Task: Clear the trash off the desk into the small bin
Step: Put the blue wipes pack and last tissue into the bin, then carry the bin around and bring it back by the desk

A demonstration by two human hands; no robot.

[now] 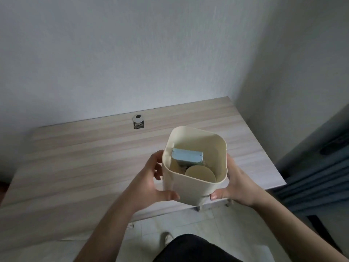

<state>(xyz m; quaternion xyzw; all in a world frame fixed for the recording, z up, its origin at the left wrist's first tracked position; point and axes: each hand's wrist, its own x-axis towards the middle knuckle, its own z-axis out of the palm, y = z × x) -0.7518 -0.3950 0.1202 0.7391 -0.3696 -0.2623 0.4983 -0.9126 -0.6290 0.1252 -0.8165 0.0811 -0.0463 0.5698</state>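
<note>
A small cream bin point(190, 190) with rounded corners is held between both hands above the front right part of the wooden desk point(85, 163). My left hand point(151, 182) grips its left side and my right hand point(233, 184) grips its right side. Inside the bin lie a light blue box point(188, 157) and a round tan disc point(200, 173), with other scraps half hidden beneath them.
A silver cable grommet with a black sticker point(138, 121) sits near the desk's back edge by the white wall. A dark blue piece of furniture point(317, 176) stands to the right of the desk. Pale tiled floor point(190, 220) shows below the desk's front edge.
</note>
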